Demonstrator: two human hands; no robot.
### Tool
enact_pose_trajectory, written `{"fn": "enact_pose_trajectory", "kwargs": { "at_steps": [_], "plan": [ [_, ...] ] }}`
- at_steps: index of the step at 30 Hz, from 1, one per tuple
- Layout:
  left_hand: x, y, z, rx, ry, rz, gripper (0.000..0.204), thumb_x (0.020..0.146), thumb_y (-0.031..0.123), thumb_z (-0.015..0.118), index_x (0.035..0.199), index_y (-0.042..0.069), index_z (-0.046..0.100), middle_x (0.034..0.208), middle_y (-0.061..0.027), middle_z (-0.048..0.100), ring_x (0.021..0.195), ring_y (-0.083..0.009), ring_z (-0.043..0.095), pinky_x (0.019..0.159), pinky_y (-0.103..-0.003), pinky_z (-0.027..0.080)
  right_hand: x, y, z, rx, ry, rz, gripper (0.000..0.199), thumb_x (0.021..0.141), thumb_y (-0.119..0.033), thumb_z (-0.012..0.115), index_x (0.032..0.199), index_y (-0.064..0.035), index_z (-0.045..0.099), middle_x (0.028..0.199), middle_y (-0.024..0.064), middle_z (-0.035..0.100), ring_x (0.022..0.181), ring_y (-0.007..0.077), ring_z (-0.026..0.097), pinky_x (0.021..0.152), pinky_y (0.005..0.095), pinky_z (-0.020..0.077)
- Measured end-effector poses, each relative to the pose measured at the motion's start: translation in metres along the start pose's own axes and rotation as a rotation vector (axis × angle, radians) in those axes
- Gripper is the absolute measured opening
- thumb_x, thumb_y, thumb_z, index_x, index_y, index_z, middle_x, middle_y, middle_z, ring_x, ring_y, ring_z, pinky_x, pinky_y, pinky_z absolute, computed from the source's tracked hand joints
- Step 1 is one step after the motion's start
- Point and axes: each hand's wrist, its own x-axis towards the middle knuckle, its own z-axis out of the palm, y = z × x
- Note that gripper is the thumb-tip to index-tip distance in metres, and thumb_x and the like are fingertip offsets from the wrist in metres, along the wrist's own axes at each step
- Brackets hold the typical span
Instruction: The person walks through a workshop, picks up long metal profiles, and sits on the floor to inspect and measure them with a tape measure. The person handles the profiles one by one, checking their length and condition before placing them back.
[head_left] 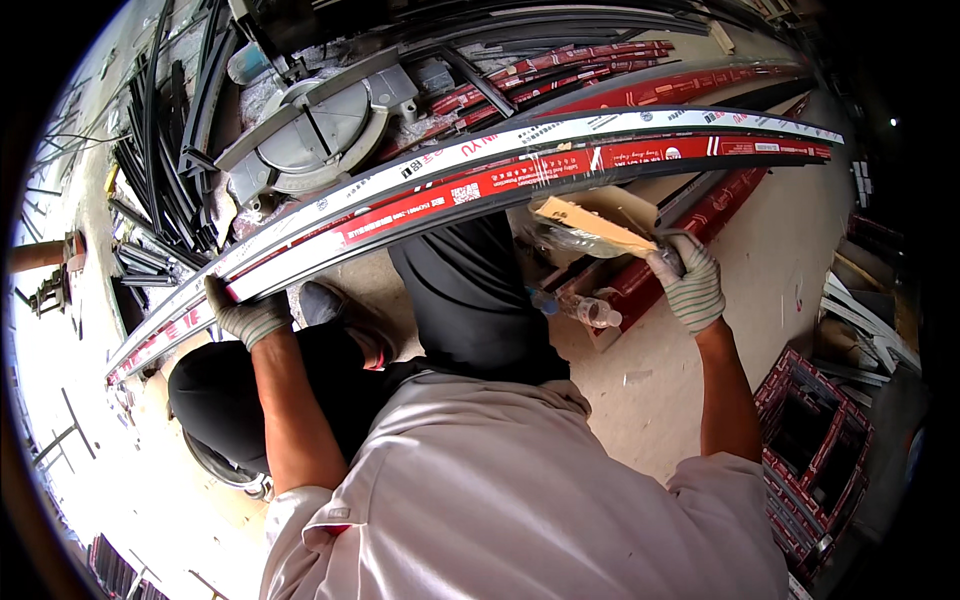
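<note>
A bundle of long profiles with printed film on them, one white [440, 158] and one red [520, 174], stretches across in front of me from lower left to upper right. My left hand [252, 316], in a striped knit glove, has its fingers wrapped round the bundle near its left end. Below the bundle's right half, my right hand [692, 284], gloved alike, is closed on a torn piece of brown cardboard [600, 226]. Crumpled clear plastic film [575, 243] hangs along the cardboard. Clear wrap binds the profiles near their middle.
A grey saw with a round table [312, 125] stands beyond the bundle. Dark profiles [165, 170] lie piled at the left, red-filmed ones [570, 72] behind. A clear bottle [590, 311] lies on the floor near my knee. Red-wrapped frames [770, 480] stand at the right.
</note>
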Motion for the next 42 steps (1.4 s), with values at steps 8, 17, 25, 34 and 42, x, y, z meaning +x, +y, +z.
{"fn": "enact_pose_trajectory", "kwargs": {
  "at_steps": [8, 17, 25, 34, 42],
  "plan": [
    [-0.009, 0.002, 0.009, -0.026, -0.015, -0.060, 0.046, 0.089, 0.038, 0.064, 0.120, 0.005, 0.063, 0.123, -0.0175, 0.065, 0.118, -0.0388, 0.060, 0.105, -0.062, 0.044, -0.028, 0.087, 0.006, 0.200, 0.056, 0.366, 0.021, 0.094, -0.016, 0.070, 0.107, -0.0008, 0.065, 0.094, 0.0015, 0.066, 0.084, 0.0077, 0.057, 0.080, 0.0265, 0.0509],
    [-0.004, 0.004, 0.005, -0.019, 0.019, -0.044, 0.057, 0.085, 0.042, 0.066, 0.129, 0.005, 0.060, 0.138, -0.0180, 0.057, 0.130, -0.0404, 0.050, 0.110, -0.067, 0.034, -0.003, 0.072, 0.108, 0.631, 0.129, 0.569, 0.019, 0.096, -0.021, 0.068, 0.105, -0.0046, 0.068, 0.083, -0.0037, 0.063, 0.074, 0.0051, 0.054, 0.069, 0.0245, 0.0474],
    [-0.003, 0.005, 0.003, -0.034, -0.008, -0.043, 0.056, 0.086, 0.042, 0.065, 0.129, 0.006, 0.060, 0.137, -0.0172, 0.058, 0.130, -0.0400, 0.051, 0.110, -0.066, 0.034, -0.010, 0.033, 0.134, 0.792, 0.117, 0.719, 0.019, 0.096, -0.026, 0.069, 0.103, -0.0086, 0.067, 0.082, -0.0005, 0.067, 0.066, 0.0068, 0.059, 0.061, 0.0235, 0.0497],
    [-0.013, -0.001, 0.008, -0.137, -0.128, -0.098, 0.069, 0.081, 0.038, 0.074, 0.136, 0.001, 0.053, 0.139, -0.0204, 0.055, 0.128, -0.0399, 0.051, 0.111, -0.063, 0.036, -0.014, -0.034, 0.120, 1.023, 0.349, 0.576, 0.035, 0.097, -0.034, 0.069, 0.111, -0.0019, 0.068, 0.090, 0.0069, 0.070, 0.070, 0.0110, 0.063, 0.065, 0.0255, 0.0519],
    [-0.011, -0.006, 0.004, -0.205, -0.170, -0.103, 0.059, 0.086, 0.038, 0.070, 0.129, -0.001, 0.058, 0.126, -0.0202, 0.063, 0.122, -0.0393, 0.057, 0.109, -0.059, 0.042, -0.033, -0.055, 0.106, 1.061, 0.366, 0.646, 0.038, 0.094, -0.036, 0.072, 0.108, -0.0017, 0.067, 0.084, 0.0062, 0.069, 0.065, 0.0109, 0.060, 0.061, 0.0260, 0.0500]
  ]
}}
